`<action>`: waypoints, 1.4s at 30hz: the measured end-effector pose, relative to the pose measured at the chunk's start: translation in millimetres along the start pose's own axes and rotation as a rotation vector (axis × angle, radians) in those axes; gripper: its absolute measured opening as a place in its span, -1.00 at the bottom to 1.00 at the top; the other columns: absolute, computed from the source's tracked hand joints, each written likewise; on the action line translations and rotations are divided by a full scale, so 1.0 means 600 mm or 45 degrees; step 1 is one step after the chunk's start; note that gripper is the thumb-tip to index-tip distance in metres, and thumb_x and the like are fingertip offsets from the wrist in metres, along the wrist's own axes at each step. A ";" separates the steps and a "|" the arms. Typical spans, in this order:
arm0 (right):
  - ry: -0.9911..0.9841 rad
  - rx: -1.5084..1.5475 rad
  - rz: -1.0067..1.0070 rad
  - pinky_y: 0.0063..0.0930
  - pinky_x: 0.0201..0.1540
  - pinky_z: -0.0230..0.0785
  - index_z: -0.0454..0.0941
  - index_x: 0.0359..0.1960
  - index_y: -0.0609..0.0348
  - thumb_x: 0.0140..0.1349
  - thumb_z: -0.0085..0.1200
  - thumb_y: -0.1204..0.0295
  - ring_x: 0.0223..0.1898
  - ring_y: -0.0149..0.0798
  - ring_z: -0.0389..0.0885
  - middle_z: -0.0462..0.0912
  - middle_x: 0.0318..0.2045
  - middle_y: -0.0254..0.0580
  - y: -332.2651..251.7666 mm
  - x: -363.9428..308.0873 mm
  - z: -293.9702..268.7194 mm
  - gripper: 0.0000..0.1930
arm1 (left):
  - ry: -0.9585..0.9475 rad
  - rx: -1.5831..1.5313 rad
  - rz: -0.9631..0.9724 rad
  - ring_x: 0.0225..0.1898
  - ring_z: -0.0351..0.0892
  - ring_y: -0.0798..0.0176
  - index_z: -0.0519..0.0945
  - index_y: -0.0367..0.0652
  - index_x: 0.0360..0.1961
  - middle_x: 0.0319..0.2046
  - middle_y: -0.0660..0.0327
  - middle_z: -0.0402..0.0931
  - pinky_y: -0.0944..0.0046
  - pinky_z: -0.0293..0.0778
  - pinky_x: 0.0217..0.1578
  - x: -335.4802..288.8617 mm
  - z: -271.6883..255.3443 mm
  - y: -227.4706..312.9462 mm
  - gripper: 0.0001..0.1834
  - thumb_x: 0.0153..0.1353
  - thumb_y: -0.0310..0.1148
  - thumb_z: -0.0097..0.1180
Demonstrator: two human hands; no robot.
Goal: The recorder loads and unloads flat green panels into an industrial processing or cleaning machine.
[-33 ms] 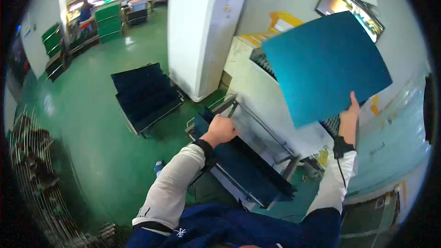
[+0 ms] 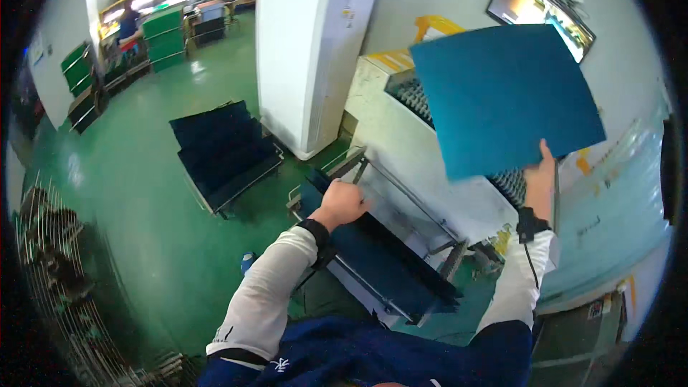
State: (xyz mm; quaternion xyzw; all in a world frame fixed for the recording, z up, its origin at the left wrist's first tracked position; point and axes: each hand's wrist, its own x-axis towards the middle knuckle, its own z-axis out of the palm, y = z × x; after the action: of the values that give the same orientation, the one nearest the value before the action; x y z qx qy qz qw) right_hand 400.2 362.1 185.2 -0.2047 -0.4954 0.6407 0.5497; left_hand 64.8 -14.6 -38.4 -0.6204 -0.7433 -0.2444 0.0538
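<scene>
Along the rack (image 2: 453, 264), dark sheets (image 2: 369, 256) run lengthwise toward the near right.

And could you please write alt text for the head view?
A person's right hand holds a blue sheet by its lower edge; the closed left hand is at dark sheets in a metal rack. Another rack stands left.

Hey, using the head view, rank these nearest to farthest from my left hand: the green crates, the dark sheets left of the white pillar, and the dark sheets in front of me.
1. Front dark sheets: right at your left hand.
2. Pillar-side dark sheets: ahead, to the left.
3. Green crates: far background, upper left.
</scene>
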 end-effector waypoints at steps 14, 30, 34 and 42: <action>0.357 0.497 0.589 -0.17 0.03 0.66 0.45 -0.01 0.21 0.36 0.18 0.55 -0.09 0.00 0.63 0.60 -0.02 -0.03 0.377 -0.027 0.028 -0.77 | -0.076 0.122 -0.011 -0.29 0.66 0.00 0.74 -0.07 -0.54 -0.49 0.16 0.65 -0.06 0.43 -0.17 -0.007 -0.010 -0.010 -0.60 0.28 -0.03 0.14; 0.156 0.327 0.796 -0.27 -0.24 0.61 0.53 -0.11 0.29 0.52 0.00 0.17 -0.28 -0.14 0.72 0.74 -0.26 -0.04 0.403 -0.047 0.055 -0.65 | -0.047 0.052 0.055 -0.30 0.63 -0.03 0.71 -0.12 -0.56 -0.51 0.15 0.62 -0.07 0.43 -0.22 0.023 -0.009 0.014 -0.60 0.27 -0.05 0.19; 0.162 0.393 0.646 -0.29 -0.22 0.62 0.54 -0.15 0.28 0.49 0.08 0.19 -0.27 -0.17 0.72 0.73 -0.26 -0.08 0.420 -0.034 0.046 -0.67 | -0.049 0.022 0.048 -0.29 0.62 -0.04 0.68 -0.13 -0.60 -0.50 0.14 0.62 -0.09 0.43 -0.21 0.027 -0.013 0.021 -0.57 0.29 -0.04 0.17; 0.238 0.418 0.702 -0.30 -0.23 0.60 0.55 -0.15 0.24 0.49 0.08 0.17 -0.30 -0.19 0.72 0.74 -0.28 -0.12 0.429 -0.025 0.056 -0.68 | -0.011 0.025 0.054 -0.30 0.62 0.02 0.68 -0.11 -0.61 -0.49 0.20 0.63 -0.02 0.41 -0.21 0.024 -0.005 0.011 -0.58 0.26 -0.04 0.18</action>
State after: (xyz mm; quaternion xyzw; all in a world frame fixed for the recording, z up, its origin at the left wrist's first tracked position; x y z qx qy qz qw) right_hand 248.6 359.4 -26.0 -0.2975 -0.2589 0.8151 0.4242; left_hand 67.4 -2.2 -28.5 -0.6364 -0.7326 -0.2332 0.0619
